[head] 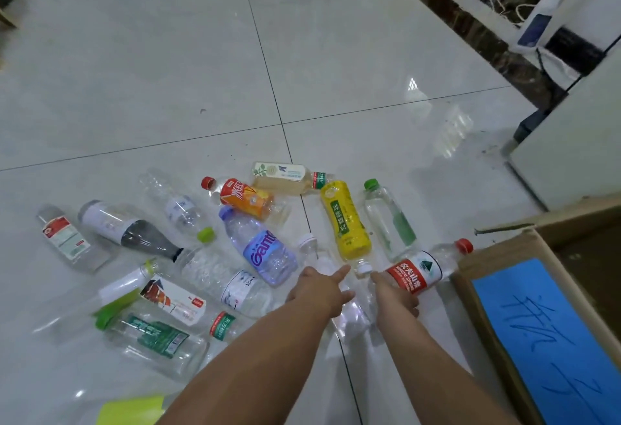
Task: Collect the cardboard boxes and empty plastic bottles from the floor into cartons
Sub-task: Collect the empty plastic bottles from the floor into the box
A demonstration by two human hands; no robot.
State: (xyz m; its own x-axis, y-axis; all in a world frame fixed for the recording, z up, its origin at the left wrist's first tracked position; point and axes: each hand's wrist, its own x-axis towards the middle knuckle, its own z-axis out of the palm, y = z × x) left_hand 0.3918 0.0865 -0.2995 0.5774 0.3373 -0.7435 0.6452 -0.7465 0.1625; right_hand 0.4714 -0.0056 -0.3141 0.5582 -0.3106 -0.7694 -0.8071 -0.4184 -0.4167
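Several empty plastic bottles lie scattered on the white tiled floor [168,72]. My right hand [398,295] grips the base of a red-labelled water bottle [418,272] with a red cap, right beside the open carton [487,317]. My left hand [319,290] rests on a clear crumpled bottle [354,319], thumb stretched toward the white cap of a yellow tea bottle [346,223]. A blue-labelled bottle [262,250] lies just left of that hand. Whether the left fingers fully close is hidden.
The carton holds a blue sheet [554,340] with writing. A white cabinet [571,156] stands at the right, cables behind it. A yellow-green object [131,411] lies at the bottom edge. Cardboard [6,18] shows at the far left.
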